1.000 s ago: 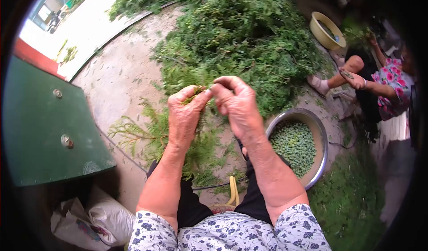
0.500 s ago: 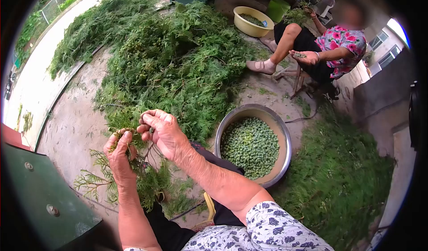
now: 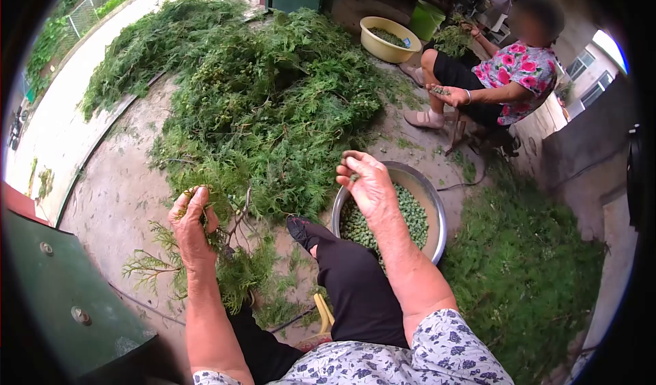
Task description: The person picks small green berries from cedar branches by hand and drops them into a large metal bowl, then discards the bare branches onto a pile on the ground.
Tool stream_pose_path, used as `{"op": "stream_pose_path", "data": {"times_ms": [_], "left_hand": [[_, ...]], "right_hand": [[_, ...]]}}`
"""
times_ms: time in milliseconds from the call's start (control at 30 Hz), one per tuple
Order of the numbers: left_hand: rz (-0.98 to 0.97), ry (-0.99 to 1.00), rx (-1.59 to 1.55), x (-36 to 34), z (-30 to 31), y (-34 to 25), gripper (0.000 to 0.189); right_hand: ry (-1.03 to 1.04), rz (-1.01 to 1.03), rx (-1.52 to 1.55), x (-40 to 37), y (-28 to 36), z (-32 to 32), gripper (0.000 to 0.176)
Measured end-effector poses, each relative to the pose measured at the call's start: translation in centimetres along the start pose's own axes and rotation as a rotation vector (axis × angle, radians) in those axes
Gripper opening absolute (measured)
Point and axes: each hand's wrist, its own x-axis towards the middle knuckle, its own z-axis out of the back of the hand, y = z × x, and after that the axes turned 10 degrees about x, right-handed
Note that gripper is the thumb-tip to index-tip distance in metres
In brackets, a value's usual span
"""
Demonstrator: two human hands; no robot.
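My left hand (image 3: 193, 229) is closed around a green leafy branch (image 3: 236, 276), whose sprays hang below and to both sides of it. Over the left rim of a metal basin (image 3: 441, 229) is my right hand (image 3: 369, 183), its fingers curled together around small green bits, probably berries. Many small round green berries (image 3: 417, 224) fill the lower part of the basin. Part of them is hidden by my right hand and forearm.
A large heap of cut branches (image 3: 273, 105) lies ahead, more greenery (image 3: 519, 269) at the right. A person (image 3: 512, 77) sits at the upper right holding a sprig and berries, near a yellow basin (image 3: 389, 47) and green bucket (image 3: 426, 20). Green metal panel (image 3: 61, 289) at left.
My right hand has moved right, away from my left hand, to the basin. My left hand still grips the branch. The other person's open hand and foot have shifted.
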Motion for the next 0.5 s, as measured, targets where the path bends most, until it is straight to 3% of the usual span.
{"op": "stream_pose_path", "data": {"times_ms": [267, 333, 400, 500], "left_hand": [[-0.003, 0.043, -0.057, -0.9, 0.4, -0.5, 0.013], [-0.015, 0.108, -0.04, -1.0, 0.7, -0.3, 0.016], [-0.018, 0.146, -0.055, -1.6, 0.7, -0.5, 0.015], [-0.037, 0.187, -0.094, -2.6, 0.0, -1.5, 0.015]], "right_hand": [[-0.492, 0.243, -0.68, -3.3, 0.2, 15.7, 0.02], [-0.457, 0.263, -0.648, -3.7, 0.0, 16.9, 0.022], [-0.432, 0.115, -0.557, -4.4, -0.3, 16.8, 0.024], [-0.216, 0.136, -0.392, -4.2, -0.7, 10.3, 0.023]]}}
